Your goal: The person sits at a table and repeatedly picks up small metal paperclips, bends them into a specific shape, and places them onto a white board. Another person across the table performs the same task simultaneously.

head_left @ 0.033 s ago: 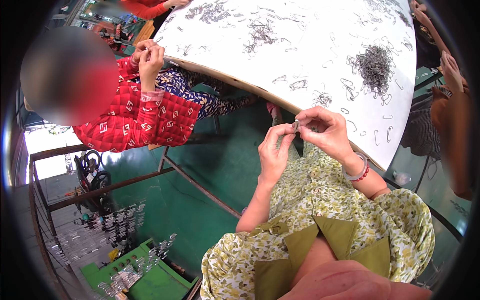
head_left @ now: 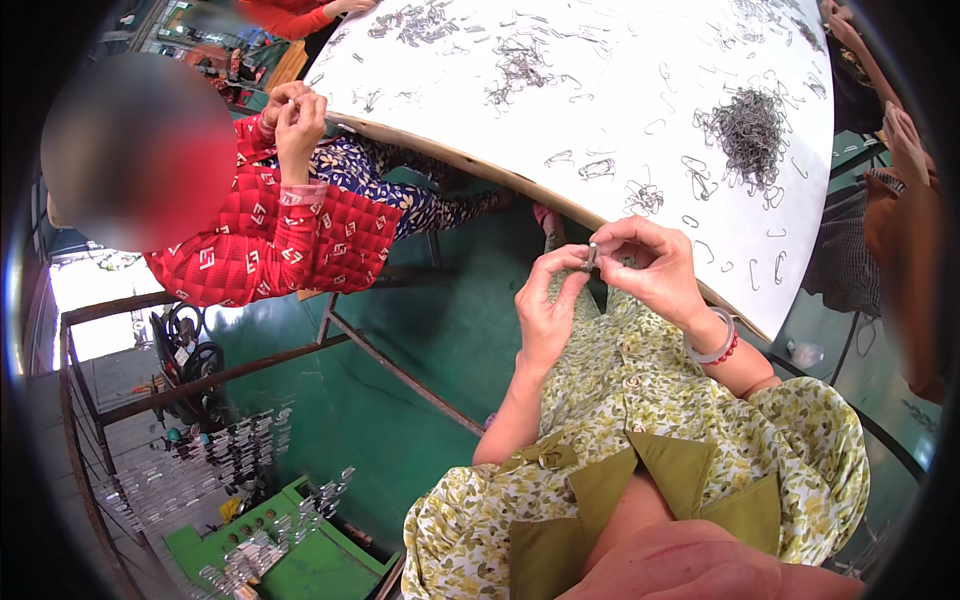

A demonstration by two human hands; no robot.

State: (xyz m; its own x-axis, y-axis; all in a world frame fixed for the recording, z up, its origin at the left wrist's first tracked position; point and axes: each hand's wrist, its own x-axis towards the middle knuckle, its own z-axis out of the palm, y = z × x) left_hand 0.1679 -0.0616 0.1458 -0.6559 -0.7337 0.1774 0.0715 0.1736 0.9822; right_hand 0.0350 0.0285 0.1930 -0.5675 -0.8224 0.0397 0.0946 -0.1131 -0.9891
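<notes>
Down at the far left of the left hand, well away near the floor, sits a green tray with clear clips hung in rows beside it, and above these a co-worker in a red quilted sleeve holds both hands together at the surface's edge. Nearer, the left hand is raised over the lap of a green floral dress, its fingers curled and its thumb and forefinger pinched shut on the lower end of a small metal clip. Just to its right, touching at the fingertips, the right hand closes thumb and forefinger on the upper end of the same clip, the other fingers bent loosely; a pale bangle and a red bracelet circle that wrist. Beyond both hands, the round white surface carries scattered wire hooks, and up and to the right of the right hand lies a dense grey heap of wire hooks. At the far right another person's hand rests by the surface's rim.
</notes>
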